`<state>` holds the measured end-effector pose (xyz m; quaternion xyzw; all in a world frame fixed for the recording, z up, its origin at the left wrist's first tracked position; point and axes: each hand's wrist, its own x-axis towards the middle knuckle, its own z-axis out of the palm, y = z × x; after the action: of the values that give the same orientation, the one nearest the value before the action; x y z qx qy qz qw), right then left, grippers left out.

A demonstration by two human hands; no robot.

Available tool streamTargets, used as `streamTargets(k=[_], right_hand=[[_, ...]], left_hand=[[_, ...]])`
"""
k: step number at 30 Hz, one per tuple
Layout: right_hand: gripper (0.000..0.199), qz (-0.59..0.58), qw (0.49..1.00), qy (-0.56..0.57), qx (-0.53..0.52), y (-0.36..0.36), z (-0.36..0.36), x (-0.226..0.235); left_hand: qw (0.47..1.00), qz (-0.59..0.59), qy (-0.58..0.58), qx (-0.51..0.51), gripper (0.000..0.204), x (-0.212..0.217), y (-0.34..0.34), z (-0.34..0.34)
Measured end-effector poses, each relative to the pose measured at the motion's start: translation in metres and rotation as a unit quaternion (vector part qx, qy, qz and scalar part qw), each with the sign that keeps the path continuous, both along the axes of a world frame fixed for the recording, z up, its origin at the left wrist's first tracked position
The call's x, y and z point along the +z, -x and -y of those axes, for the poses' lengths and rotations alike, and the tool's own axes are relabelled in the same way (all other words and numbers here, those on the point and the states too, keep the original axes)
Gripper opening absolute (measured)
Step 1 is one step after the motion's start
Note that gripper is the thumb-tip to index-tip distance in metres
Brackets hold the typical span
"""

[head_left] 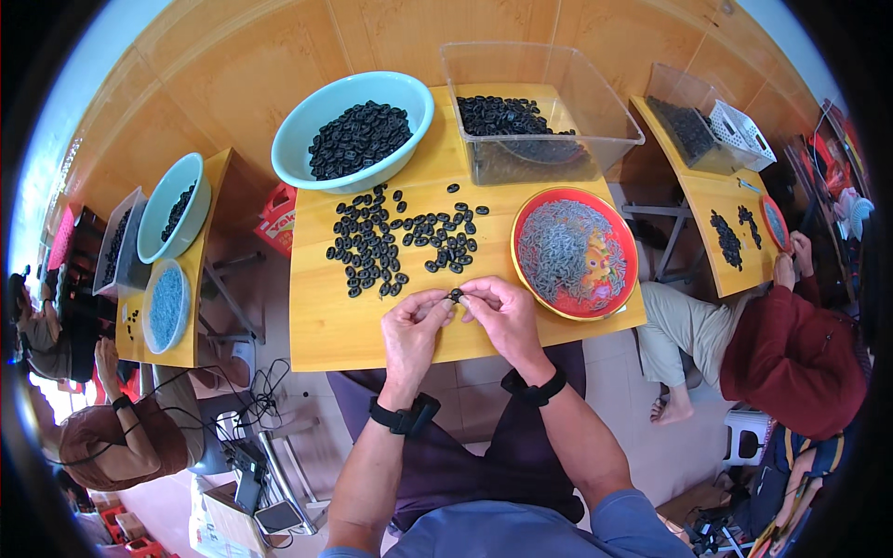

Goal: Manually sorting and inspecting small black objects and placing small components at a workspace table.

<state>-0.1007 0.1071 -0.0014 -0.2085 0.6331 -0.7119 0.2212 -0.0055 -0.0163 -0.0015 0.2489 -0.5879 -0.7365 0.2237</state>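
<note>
My left hand (415, 325) and my right hand (503, 318) meet above the near part of a yellow table (330, 335). Between their fingertips they pinch a small black oval piece (456, 295), partly covered by the fingers. Just beyond the hands, many similar black oval pieces (365, 240) are spread over the tabletop, each with a slot or hole in the middle. To the right of them stands a round red tray (629, 251) holding a heap of thin grey pieces (558, 244), too small to tell their kind. A dark band circles each wrist.
At the back stand a light blue basin (284, 149) and a clear plastic bin (595, 112), both holding black pieces. People sit at neighbouring yellow tables: one in a dark red top (791, 363) on the right, another in brown (126, 442) on the left. Cables (260, 395) lie at lower left.
</note>
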Motion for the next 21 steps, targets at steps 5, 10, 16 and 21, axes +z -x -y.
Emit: streamTargets(k=[5, 10, 16, 21], right_hand=[[0.014, -0.013, 1.000, -0.005, 0.008, 0.000, 0.000, 0.002], [0.014, -0.030, 1.000, -0.007, 0.007, 0.002, -0.003, -0.004], [0.014, -0.023, 1.000, -0.016, 0.008, 0.002, -0.002, -0.002], [0.013, -0.037, 0.999, -0.031, 0.010, 0.002, -0.001, 0.001]], left_hand=[[1.000, 0.016, 0.000, -0.011, 0.018, 0.001, -0.001, 0.004], [1.000, 0.020, -0.006, -0.017, 0.019, 0.006, -0.001, 0.003], [0.999, 0.037, -0.023, -0.021, 0.020, 0.009, 0.000, 0.004], [0.997, 0.063, -0.031, -0.016, 0.020, 0.015, 0.002, 0.005]])
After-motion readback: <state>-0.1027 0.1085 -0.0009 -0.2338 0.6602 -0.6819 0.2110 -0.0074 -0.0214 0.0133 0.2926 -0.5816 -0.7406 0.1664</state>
